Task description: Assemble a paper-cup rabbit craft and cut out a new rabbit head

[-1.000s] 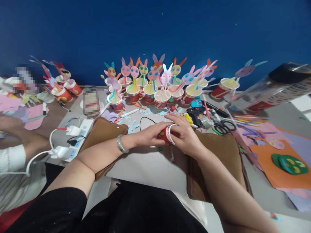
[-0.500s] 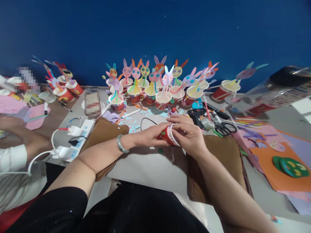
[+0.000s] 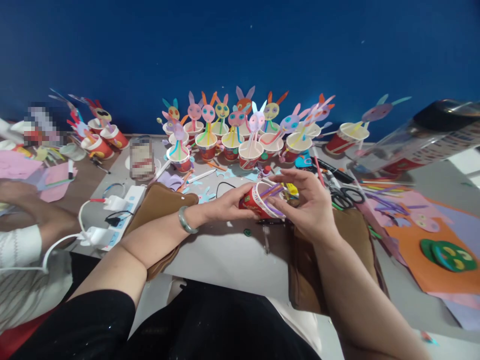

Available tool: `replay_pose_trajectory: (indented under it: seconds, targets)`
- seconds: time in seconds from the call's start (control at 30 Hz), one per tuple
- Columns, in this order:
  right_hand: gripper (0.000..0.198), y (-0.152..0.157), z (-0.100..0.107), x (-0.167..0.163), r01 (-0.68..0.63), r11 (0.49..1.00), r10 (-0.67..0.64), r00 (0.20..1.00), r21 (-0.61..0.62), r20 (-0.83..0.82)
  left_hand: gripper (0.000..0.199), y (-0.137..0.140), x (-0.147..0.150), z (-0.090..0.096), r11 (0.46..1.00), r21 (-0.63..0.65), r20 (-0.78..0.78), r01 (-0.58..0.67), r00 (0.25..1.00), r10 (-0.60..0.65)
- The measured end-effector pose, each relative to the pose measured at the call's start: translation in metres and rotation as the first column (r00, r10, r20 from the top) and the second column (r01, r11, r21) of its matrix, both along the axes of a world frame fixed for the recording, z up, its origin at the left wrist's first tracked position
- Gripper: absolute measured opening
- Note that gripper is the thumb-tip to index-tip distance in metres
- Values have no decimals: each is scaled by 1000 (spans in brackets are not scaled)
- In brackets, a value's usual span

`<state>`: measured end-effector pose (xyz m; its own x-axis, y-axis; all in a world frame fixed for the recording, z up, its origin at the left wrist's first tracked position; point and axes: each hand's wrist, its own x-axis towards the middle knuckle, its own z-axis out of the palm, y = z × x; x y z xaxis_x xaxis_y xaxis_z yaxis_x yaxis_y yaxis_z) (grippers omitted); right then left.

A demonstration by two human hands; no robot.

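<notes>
A red paper cup point(image 3: 247, 203) with a patterned white rim lies tilted in my left hand point(image 3: 227, 204), its mouth turned to the right. My left fingers are wrapped round its side. Purple strips point(image 3: 273, 190), perhaps straws, show inside the mouth. My right hand point(image 3: 309, 205) is at the rim with its fingers spread and its thumb reaching to the cup's mouth by the purple strips. Whether the thumb touches a strip is hard to tell. Behind the hands stand several similar cups point(image 3: 251, 156) with paper rabbit heads on coloured straws.
Brown cushions point(image 3: 161, 200) lie under both arms. Scissors point(image 3: 343, 198), pens and paper scraps are to the right, near a large clear bottle point(image 3: 408, 142). Orange paper point(image 3: 408, 255) carries a green piece. On the left are a power strip point(image 3: 125, 210) and another person's arm point(image 3: 41, 215).
My right hand has moved right and opened away from the rim, where its fingers covered the mouth. The cup's mouth and the purple strips inside now show.
</notes>
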<state>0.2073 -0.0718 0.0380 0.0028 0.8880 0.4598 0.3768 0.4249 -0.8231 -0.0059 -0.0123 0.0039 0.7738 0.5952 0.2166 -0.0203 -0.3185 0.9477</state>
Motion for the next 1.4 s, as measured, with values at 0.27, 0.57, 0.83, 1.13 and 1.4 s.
replay_pose_trajectory:
  seconds: [0.27, 0.57, 0.83, 1.13, 1.4]
  targets:
    - [9, -1, 10, 2, 81, 992, -100, 974, 97, 204, 73, -3, 1, 0, 997, -73, 35, 13, 999, -11]
    - [14, -6, 11, -3, 178, 982, -181, 982, 62, 53, 67, -10, 2, 2, 995, -92, 36, 31, 999, -28]
    - [12, -8, 14, -8, 132, 991, -133, 990, 36, 36, 59, -12, 1, 1, 996, -87, 12, 21, 1000, -20]
    - [38, -7, 7, -5, 106, 988, -118, 988, 116, 98, 64, -9, 0, -5, 1000, 13, 38, 4, 999, -4]
    - [13, -4, 9, -1, 74, 938, -174, 946, 340, 274, 67, -9, 4, -11, 966, 231, 59, -115, 993, 104]
